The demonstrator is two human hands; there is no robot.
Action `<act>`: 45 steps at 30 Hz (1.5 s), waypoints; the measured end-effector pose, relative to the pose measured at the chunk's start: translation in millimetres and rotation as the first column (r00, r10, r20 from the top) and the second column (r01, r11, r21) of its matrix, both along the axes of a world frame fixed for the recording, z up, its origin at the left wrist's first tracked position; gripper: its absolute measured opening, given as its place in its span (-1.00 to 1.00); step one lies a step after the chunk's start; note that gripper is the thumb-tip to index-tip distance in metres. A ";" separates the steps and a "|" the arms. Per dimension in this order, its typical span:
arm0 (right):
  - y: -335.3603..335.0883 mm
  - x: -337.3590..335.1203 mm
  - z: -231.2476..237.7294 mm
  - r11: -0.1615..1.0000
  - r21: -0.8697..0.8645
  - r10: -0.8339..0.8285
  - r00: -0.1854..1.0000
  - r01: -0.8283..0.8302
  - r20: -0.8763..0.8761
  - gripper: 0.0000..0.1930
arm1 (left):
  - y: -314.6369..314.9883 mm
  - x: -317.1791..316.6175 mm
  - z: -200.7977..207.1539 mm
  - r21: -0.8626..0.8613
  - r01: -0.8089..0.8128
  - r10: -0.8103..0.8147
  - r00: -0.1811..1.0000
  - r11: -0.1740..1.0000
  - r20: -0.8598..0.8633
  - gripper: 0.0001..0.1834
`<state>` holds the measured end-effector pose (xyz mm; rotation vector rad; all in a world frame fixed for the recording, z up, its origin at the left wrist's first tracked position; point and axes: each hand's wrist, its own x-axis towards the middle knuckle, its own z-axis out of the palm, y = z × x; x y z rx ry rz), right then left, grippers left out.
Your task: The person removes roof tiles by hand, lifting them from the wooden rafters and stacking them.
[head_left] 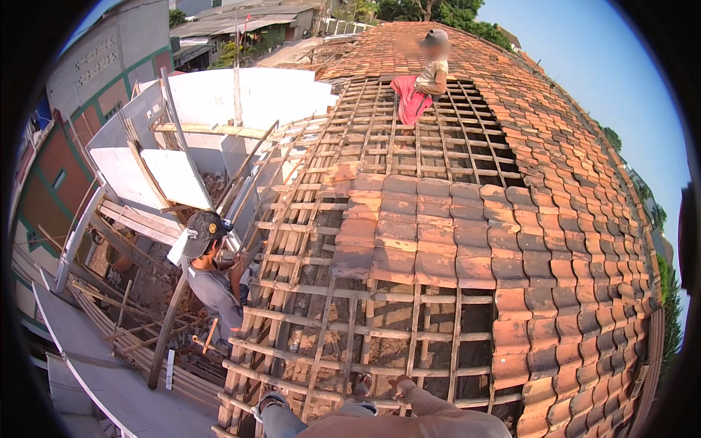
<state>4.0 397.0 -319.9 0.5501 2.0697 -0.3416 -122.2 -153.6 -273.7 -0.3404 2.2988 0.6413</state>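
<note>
The fingers of the right hand (401, 387) were set down at the near battens of an untiled roof lattice (431, 298); whether they gripped the wood or only rested there could not be told. The left hand was out of view. The step in hand was judged to be bracing low over the open framing, with one foot (362, 385) just left of the fingers; any shift of position called for loading the battens rather than the gaps. Interlocking clay roof tiles (438, 233) lay beyond and to the right of the fingers. One co-worker (212, 285) stood farther left, another (431, 77) well beyond. No container could be identified with certainty.
</note>
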 end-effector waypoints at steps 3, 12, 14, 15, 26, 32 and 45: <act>-27.2 -8.7 8.3 0.997 -0.025 0.068 0.990 -0.072 -0.126 -0.65 | 19.0 -18.2 7.1 -0.025 0.119 -0.120 0.992 0.993 -0.029 -0.71; -85.9 -54.1 117.7 0.969 -0.138 0.142 0.921 -0.203 -0.362 -0.64 | 9.2 -20.2 9.6 -0.215 0.415 -0.439 0.895 0.884 -0.075 -0.73; -90.3 -54.9 103.8 0.903 -0.167 0.322 0.880 -0.396 -0.349 -0.61 | -8.8 -18.0 16.5 -0.288 0.454 -0.489 0.870 0.843 -0.059 -0.73; -69.6 -35.5 81.5 0.963 -0.181 0.154 0.957 -0.201 -0.245 -0.57 | 10.1 -19.7 14.0 -0.278 0.502 -0.537 0.842 0.819 -0.061 -0.73; -18.1 128.8 20.3 0.571 -0.060 -0.820 0.564 0.819 -0.097 -0.50 | 19.4 -19.3 58.8 -0.426 0.656 -0.737 0.675 0.623 -0.039 -0.74; -25.0 198.9 -11.1 0.303 -0.138 -0.950 0.310 0.943 0.027 -0.28 | 45.2 -40.6 48.5 -0.323 0.759 -0.782 0.618 0.566 0.081 -0.66; -29.8 188.7 -35.4 0.842 0.014 -0.540 0.842 0.539 0.027 -0.62 | 88.4 -48.6 32.6 0.473 -0.222 0.170 0.974 0.853 0.151 -0.64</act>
